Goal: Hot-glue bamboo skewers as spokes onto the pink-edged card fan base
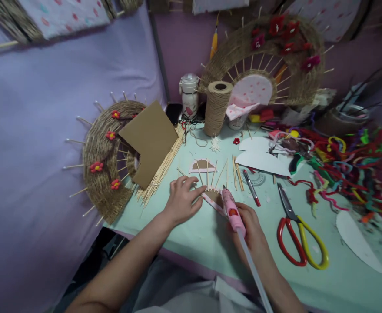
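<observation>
My right hand [251, 226] is wrapped round a pink glue gun [232, 211] with a long pale glue stick out of its back. The gun's nozzle is over a small brown cardboard half circle [213, 198] with pale pink edging, from which several thin sticks [207, 174] fan away from me. My left hand [183, 199] rests at the left end of this piece, fingers apart, fingertips touching its edge and a stick. Just beyond the sticks lies a second edged half circle [202, 165].
Scissors [297, 234] and a red pen [252, 189] lie right. Colourful pipe cleaners [350, 174] heap at far right. A twine cone [217, 108] and a jar [189, 98] stand behind. Left are stick bundles [164, 169], cardboard [154, 143] and a woven fan [102, 161].
</observation>
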Demonstrator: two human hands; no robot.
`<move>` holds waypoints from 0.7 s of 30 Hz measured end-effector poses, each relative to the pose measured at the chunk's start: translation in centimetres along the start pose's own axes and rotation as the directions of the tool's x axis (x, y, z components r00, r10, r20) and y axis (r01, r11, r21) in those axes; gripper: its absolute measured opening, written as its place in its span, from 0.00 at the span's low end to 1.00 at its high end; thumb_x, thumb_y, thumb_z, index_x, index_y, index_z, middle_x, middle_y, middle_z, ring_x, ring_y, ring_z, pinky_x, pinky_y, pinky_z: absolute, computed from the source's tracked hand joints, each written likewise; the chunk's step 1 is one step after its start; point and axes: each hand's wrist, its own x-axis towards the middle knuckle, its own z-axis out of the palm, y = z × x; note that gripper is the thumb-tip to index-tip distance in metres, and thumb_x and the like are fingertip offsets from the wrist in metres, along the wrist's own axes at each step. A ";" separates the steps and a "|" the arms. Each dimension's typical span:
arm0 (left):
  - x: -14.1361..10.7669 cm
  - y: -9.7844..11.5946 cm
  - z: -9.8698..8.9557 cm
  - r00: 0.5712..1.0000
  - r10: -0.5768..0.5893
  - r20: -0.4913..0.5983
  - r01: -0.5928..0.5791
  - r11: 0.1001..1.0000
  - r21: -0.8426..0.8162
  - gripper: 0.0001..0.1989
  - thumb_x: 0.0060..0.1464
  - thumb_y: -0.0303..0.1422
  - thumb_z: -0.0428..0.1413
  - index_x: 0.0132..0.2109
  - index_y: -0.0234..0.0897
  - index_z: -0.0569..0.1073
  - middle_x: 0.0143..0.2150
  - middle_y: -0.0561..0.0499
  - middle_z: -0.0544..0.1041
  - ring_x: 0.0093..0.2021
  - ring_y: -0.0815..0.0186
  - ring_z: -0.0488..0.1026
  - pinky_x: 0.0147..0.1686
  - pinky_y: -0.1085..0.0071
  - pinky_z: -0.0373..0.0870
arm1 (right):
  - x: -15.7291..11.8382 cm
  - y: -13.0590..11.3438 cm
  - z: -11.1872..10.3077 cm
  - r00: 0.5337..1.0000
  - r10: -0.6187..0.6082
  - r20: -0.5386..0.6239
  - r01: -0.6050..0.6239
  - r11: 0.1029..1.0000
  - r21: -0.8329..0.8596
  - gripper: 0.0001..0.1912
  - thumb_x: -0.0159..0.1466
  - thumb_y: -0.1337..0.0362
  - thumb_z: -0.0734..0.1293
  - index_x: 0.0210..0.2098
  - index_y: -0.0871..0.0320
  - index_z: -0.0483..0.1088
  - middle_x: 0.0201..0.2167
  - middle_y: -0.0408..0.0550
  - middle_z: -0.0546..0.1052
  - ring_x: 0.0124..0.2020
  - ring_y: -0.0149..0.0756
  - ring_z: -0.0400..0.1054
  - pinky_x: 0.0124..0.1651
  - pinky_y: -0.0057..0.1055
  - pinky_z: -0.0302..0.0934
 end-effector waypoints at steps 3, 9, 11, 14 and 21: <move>0.0 0.0 0.1 1.000 0.001 0.009 -0.001 1.000 -0.013 0.17 0.59 0.36 0.54 0.54 0.48 0.76 0.57 0.45 0.71 0.58 0.51 0.59 0.55 0.50 0.55 | -0.1 0.2 0.4 0.999 -0.032 -0.019 0.032 0.999 -0.023 0.15 0.67 0.55 0.62 0.48 0.57 0.68 0.54 0.57 0.68 0.58 0.49 0.64 0.56 0.46 0.64; 0.1 -0.1 0.2 1.000 0.009 0.010 -0.009 1.000 -0.028 0.16 0.61 0.37 0.53 0.53 0.44 0.76 0.57 0.44 0.71 0.59 0.50 0.59 0.56 0.50 0.55 | -0.3 0.0 0.1 0.999 -0.032 -0.026 0.032 0.999 -0.023 0.14 0.68 0.55 0.62 0.49 0.55 0.67 0.55 0.57 0.65 0.59 0.48 0.62 0.56 0.46 0.64; 0.2 0.0 0.1 1.000 0.004 0.011 -0.004 0.999 -0.037 0.16 0.60 0.37 0.53 0.53 0.44 0.76 0.57 0.44 0.70 0.59 0.50 0.59 0.56 0.50 0.56 | -0.4 0.1 0.0 0.999 -0.033 -0.023 0.033 0.999 -0.022 0.13 0.68 0.56 0.62 0.49 0.55 0.66 0.56 0.57 0.65 0.59 0.48 0.62 0.56 0.45 0.64; 0.2 0.1 0.0 1.000 -0.006 0.007 0.006 0.999 -0.053 0.16 0.60 0.38 0.53 0.53 0.41 0.75 0.57 0.42 0.70 0.59 0.51 0.59 0.56 0.51 0.56 | -0.6 0.1 0.0 1.000 -0.024 -0.019 0.024 1.000 -0.019 0.13 0.68 0.57 0.62 0.49 0.55 0.66 0.56 0.56 0.64 0.59 0.47 0.62 0.56 0.44 0.64; 0.3 0.1 0.0 1.000 -0.005 0.015 0.005 0.999 -0.048 0.16 0.60 0.38 0.53 0.53 0.39 0.75 0.57 0.42 0.70 0.59 0.51 0.59 0.56 0.51 0.56 | -1.0 0.2 -0.2 0.999 -0.018 -0.027 0.018 1.000 -0.006 0.14 0.68 0.56 0.63 0.49 0.56 0.67 0.56 0.57 0.64 0.60 0.49 0.62 0.56 0.44 0.64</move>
